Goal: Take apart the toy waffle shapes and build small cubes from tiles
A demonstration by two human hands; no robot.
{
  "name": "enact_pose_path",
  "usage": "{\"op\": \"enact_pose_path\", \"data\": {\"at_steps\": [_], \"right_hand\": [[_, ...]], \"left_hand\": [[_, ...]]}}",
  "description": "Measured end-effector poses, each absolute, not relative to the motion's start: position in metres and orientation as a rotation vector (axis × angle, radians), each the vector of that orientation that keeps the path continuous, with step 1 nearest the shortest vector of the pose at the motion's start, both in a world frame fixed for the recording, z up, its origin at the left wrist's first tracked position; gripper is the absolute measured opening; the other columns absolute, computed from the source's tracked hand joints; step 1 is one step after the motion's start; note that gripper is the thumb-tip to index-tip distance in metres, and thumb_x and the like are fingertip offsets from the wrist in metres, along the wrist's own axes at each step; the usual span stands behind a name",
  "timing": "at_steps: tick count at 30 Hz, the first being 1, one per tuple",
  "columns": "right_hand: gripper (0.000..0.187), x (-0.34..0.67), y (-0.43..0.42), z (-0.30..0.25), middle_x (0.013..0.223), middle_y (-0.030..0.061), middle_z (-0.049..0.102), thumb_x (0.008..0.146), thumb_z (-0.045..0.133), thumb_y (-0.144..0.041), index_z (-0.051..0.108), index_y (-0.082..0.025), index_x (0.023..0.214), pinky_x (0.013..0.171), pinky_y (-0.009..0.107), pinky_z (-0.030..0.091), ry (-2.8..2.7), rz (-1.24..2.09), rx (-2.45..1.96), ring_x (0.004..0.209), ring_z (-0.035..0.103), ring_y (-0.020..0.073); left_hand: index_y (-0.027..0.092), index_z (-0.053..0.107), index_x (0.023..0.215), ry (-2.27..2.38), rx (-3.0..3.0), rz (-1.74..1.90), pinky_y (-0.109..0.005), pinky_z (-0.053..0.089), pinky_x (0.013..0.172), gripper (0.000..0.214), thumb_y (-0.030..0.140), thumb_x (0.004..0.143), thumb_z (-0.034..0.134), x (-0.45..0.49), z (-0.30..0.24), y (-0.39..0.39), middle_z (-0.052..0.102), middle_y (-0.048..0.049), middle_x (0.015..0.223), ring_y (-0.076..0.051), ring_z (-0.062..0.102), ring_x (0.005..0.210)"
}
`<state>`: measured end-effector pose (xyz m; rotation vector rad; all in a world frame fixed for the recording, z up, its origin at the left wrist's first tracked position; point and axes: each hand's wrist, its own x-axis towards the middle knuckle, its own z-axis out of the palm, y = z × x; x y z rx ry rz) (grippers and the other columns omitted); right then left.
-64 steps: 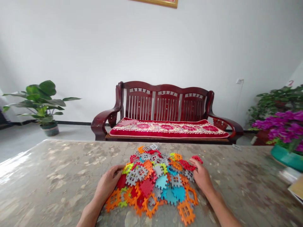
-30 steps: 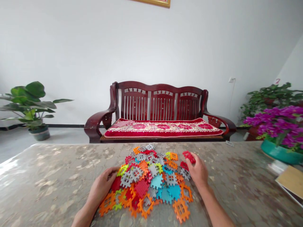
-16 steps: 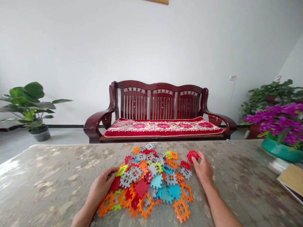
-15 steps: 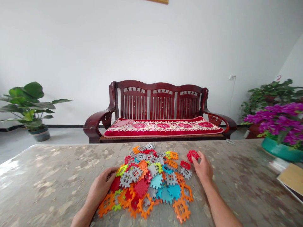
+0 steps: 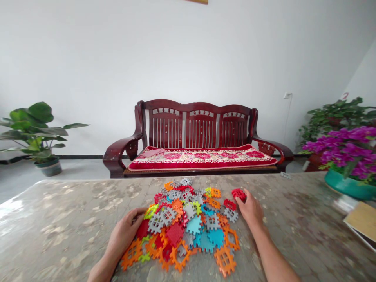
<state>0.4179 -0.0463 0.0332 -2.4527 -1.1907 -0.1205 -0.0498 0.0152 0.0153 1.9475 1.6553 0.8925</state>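
Note:
A heap of flat interlocking plastic tiles (image 5: 188, 219) in orange, red, grey, blue and yellow-green lies on the marbled table (image 5: 58, 219). My left hand (image 5: 125, 233) rests curled against the heap's left edge, fingertips on a yellow-green and a red tile; it grips nothing that I can see. My right hand (image 5: 250, 207) is at the heap's far right, fingers pinched on a red tile (image 5: 238, 194) held just off the pile.
A dark wooden sofa (image 5: 196, 141) with a red floral cushion stands beyond the table. A teal pot of purple flowers (image 5: 349, 172) and some papers (image 5: 361, 219) sit at the table's right edge. A leafy potted plant (image 5: 38, 133) stands on the floor at left.
My right hand picked a red tile from the heap's right side and drew it a little to the right. My left hand stayed put.

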Motion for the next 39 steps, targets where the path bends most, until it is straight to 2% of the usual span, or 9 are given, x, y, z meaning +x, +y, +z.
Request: {"op": "enact_pose_path", "data": {"at_steps": [7,14,19,23,30,36,39], "right_hand": [[0.057,0.418,-0.045,0.034,0.119,0.0118,0.067,0.09,0.042,-0.049,0.047,-0.02,0.139,0.085,0.038,0.047,-1.158,-0.093,-2.442,0.102,0.064,0.0289],[0.058,0.423,-0.043,0.025,0.113,0.0156,0.068,0.085,0.049,-0.048,0.053,-0.016,0.133,0.082,0.041,0.047,-1.218,-0.219,-2.347,0.097,0.064,0.0309],[0.044,0.422,-0.049,0.022,0.114,0.0122,0.068,0.086,0.045,-0.042,0.063,-0.017,0.118,0.091,0.04,0.046,-1.296,-0.362,-1.998,0.102,0.061,0.027],[0.032,0.412,-0.058,0.022,0.105,0.0081,0.071,0.088,0.045,-0.037,0.069,-0.021,0.101,0.094,0.036,0.046,-1.529,-0.306,-1.738,0.099,0.063,0.0222],[0.03,0.397,-0.071,0.028,0.108,0.0053,0.071,0.083,0.056,-0.034,0.07,-0.024,0.107,0.093,0.037,0.046,-1.773,-0.167,-1.834,0.101,0.062,0.0228],[0.028,0.401,-0.067,0.02,0.099,0.0043,0.073,0.09,0.046,-0.032,0.072,-0.026,0.096,0.087,0.035,0.048,-1.689,-0.168,-1.847,0.096,0.064,0.0219],[0.031,0.406,-0.064,0.013,0.099,0.0036,0.073,0.091,0.042,-0.03,0.071,-0.026,0.097,0.085,0.034,0.05,-1.637,-0.183,-1.827,0.092,0.065,0.0205]], "left_hand": [[0.027,0.071,0.101,1.667,1.954,0.874,-0.027,0.052,0.083,0.034,0.044,0.082,0.049,-0.049,0.017,0.014,0.077,0.0014,0.101,-0.021,0.07,0.094],[0.027,0.07,0.103,1.652,1.965,0.854,-0.028,0.052,0.085,0.034,0.044,0.084,0.047,-0.049,0.018,0.013,0.076,0.0015,0.103,-0.021,0.069,0.097],[0.027,0.07,0.104,1.66,1.946,0.861,-0.028,0.052,0.084,0.035,0.044,0.083,0.049,-0.05,0.016,0.014,0.076,0.0009,0.103,-0.022,0.07,0.096],[0.027,0.071,0.102,1.642,1.956,0.878,-0.028,0.052,0.085,0.034,0.043,0.082,0.05,-0.05,0.016,0.015,0.076,0.001,0.102,-0.021,0.07,0.095],[0.027,0.071,0.103,1.638,1.958,0.881,-0.027,0.052,0.085,0.034,0.044,0.083,0.049,-0.049,0.017,0.014,0.076,0.0013,0.103,-0.022,0.069,0.097],[0.028,0.071,0.102,1.64,1.949,0.88,-0.027,0.052,0.083,0.033,0.042,0.082,0.05,-0.049,0.017,0.015,0.077,0.0019,0.102,-0.021,0.07,0.095],[0.028,0.071,0.102,1.639,1.945,0.891,-0.027,0.052,0.084,0.033,0.042,0.081,0.05,-0.049,0.016,0.015,0.076,0.0018,0.103,-0.021,0.069,0.096]]}}
